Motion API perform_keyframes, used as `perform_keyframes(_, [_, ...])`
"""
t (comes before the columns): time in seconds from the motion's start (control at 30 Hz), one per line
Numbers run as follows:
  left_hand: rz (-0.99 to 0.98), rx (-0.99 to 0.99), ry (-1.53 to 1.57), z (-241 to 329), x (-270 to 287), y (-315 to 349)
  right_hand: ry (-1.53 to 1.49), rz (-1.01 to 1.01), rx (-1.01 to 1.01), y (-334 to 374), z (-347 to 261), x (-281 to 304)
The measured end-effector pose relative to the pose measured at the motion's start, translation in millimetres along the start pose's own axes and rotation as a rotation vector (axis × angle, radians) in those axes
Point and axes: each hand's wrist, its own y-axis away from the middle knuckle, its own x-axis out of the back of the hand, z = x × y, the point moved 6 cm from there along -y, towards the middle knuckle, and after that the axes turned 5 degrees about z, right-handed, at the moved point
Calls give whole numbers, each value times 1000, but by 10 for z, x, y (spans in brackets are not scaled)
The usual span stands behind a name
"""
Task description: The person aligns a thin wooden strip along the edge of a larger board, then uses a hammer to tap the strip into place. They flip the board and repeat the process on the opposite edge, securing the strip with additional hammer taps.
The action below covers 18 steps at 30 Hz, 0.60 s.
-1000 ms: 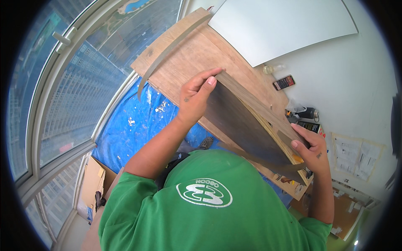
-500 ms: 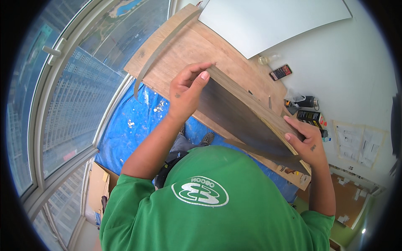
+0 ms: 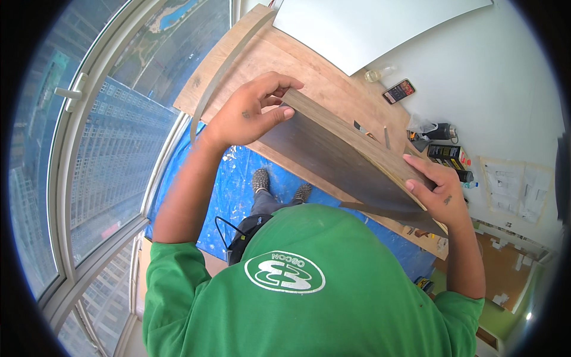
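1. We've got a brown board (image 3: 333, 159) up in front of our chest, tilted, its long narrow edge facing up & its dark face twd us; it's above the plywood table (image 3: 276, 62).
2. Our L hand (image 3: 247, 116) grips the board's upper-left corner: thumb on the near side, fingers curled over the end.
3. Our R hand (image 3: 443, 190) grasps the board nr its other end, thumb on the near side, fingers across the top edge; can't tell how firmly.
4. A thin brown strip (image 3: 363, 207) shows just below the board, partly hidden by it.
5. A long curved strip (image 3: 223, 74) stands along the table's left part, nr the window (image 3: 113, 137).
6. White sheet (image 3: 363, 30) at the table's far side; nr the right edge, a glass jar (image 3: 373, 75), phone (image 3: 398, 91), black bottle (image 3: 439, 131) & dark box (image 3: 446, 154), approx in a row.
7. We're in a green T-shirt (image 3: 351, 238), patterned shoes (image 3: 260, 179) on a blue floor sheet (image 3: 235, 178) w/ pale specks.
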Motion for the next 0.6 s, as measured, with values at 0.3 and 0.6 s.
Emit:
perform_keyframes(0.3, [-119,74,-16,-27,52,-160,-16,21,16,-9,42,9])
perform_keyframes(0.6, [-156,88,-1,-39,38,-201,-10,4,6,-22,89,19])
